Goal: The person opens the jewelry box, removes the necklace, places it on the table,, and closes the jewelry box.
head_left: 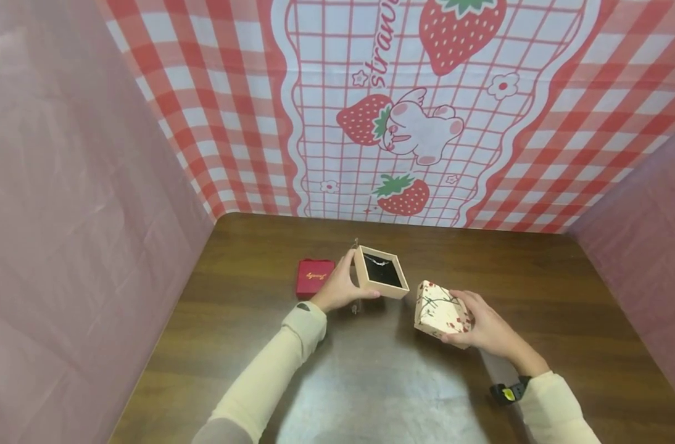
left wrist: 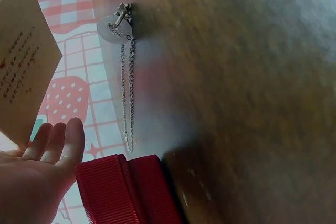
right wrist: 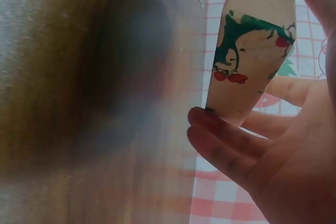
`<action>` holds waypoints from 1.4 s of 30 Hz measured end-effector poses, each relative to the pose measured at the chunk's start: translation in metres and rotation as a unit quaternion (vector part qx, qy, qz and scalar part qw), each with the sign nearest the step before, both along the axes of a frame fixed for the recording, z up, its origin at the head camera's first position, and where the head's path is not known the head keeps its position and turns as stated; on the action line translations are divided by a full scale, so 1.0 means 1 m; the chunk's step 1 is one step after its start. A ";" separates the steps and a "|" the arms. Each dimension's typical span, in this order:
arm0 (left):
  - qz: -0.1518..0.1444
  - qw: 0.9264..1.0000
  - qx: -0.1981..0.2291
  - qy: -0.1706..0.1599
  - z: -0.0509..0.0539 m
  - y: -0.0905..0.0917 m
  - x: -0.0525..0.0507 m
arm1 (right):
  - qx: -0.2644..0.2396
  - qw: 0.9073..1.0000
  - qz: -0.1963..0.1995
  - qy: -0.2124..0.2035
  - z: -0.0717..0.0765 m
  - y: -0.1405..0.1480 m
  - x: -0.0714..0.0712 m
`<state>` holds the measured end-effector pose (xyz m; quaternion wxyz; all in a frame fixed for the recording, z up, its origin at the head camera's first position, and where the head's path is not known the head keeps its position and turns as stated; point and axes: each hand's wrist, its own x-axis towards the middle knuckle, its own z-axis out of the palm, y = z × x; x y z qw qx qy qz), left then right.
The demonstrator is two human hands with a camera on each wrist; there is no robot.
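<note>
Left forearm point(head_left: 273, 376) rises from the bottom edge, left of centre, to the left hand point(head_left: 340, 288), gripping between thumb and fingers just below frame centre. Right hand point(head_left: 487, 327) grips likewise, lower right; right forearm point(head_left: 556, 407) enters at the bottom-right.

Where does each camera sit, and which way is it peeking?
Head: worn on the head, looks forward and down at the table, open box and patterned lid; left hand, right hand and sleeves show.
Left wrist: worn there, looks toward the red box and silver chain; left hand shows.
Right wrist: worn there, looks toward the lid; right hand shows.
Shared: head and left wrist both show the red box.
</note>
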<state>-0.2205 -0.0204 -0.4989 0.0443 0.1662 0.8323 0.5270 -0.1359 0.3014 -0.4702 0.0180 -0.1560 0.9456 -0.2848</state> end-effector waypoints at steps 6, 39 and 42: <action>-0.003 1.000 0.015 -0.005 0.002 0.000 0.001 | 0.027 0.999 -0.015 -0.021 -0.003 0.000 0.015; 0.000 1.000 0.004 -0.010 0.003 0.004 0.002 | 0.095 0.995 -0.017 -0.021 -0.022 0.011 0.052; -0.001 1.000 0.004 -0.010 0.002 0.004 0.002 | 0.094 0.995 -0.016 -0.017 -0.021 0.011 0.052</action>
